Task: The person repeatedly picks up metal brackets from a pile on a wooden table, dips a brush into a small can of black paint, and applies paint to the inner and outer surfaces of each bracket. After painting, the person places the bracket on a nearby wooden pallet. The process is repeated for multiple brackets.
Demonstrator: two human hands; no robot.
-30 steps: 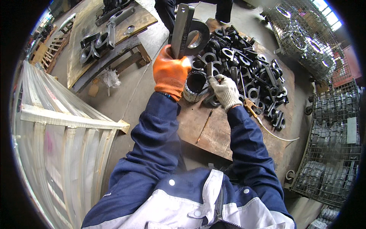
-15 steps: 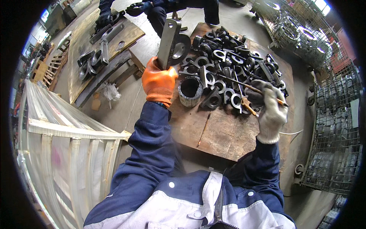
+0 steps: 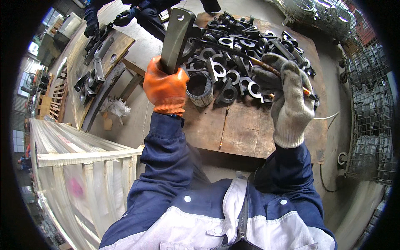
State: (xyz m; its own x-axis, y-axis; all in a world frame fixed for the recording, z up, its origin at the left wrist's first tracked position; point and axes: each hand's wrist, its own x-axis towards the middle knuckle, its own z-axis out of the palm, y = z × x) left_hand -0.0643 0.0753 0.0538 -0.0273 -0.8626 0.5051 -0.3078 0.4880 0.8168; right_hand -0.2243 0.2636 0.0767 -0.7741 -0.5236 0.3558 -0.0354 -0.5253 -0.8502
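Observation:
In the orange glove, my left hand [image 3: 166, 85] is closed round a metal bracket [image 3: 177, 39], held upright. Its flat bar has a hole near the top, and a dark ring part shows behind it. My right hand [image 3: 287, 91], in a whitish knit glove, grips a long thin stick [image 3: 271, 68] with a brownish handle. The stick's dark front runs left toward the bracket; I cannot tell whether it touches. A small wooden end also shows by that palm. Beside my left hand stands a grimy round can [image 3: 201, 99] with a dark inside.
A heap of dark ring-ended brackets [image 3: 233, 79] covers the far part of the wooden table [image 3: 246, 129]. Another thin stick [image 3: 223, 129] lies near its front edge. A slatted crate [image 3: 89, 158] is at left, wire cages [image 3: 371, 125] at right. A co-worker's gloved hands [image 3: 100, 27] work far left.
My left hand and the bracket have shifted slightly left and up in the picture. The stick in my right hand has come nearer the bracket. The whole view has tilted a little.

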